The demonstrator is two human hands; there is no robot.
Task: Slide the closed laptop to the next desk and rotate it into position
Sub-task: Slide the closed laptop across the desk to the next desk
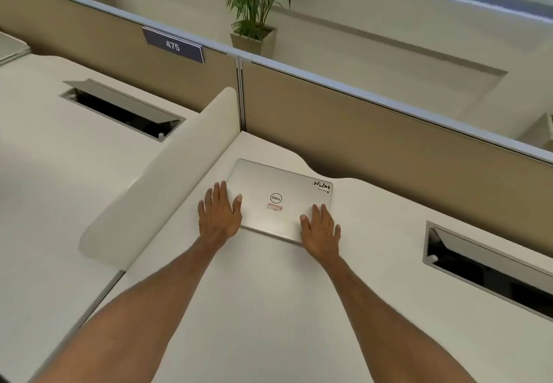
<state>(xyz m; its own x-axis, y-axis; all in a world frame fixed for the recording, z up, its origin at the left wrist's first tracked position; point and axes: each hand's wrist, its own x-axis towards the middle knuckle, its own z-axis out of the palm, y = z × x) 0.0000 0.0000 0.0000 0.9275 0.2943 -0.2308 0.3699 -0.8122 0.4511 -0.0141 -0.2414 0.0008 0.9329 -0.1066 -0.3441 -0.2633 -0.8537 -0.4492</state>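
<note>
A closed silver laptop lies flat on the white desk, in its far left corner near the beige partition. Its lid carries a round logo, a red-and-white sticker and black lettering at the far right corner. My left hand rests flat at the laptop's left edge, fingers spread, thumb on the lid. My right hand lies flat on the near right corner of the lid, fingers spread. Neither hand curls around the laptop.
A low white rounded divider separates this desk from the neighbouring desk on the left. Each desk has an open cable hatch. Beige partition panels run along the back, with a "475" sign and potted plants behind.
</note>
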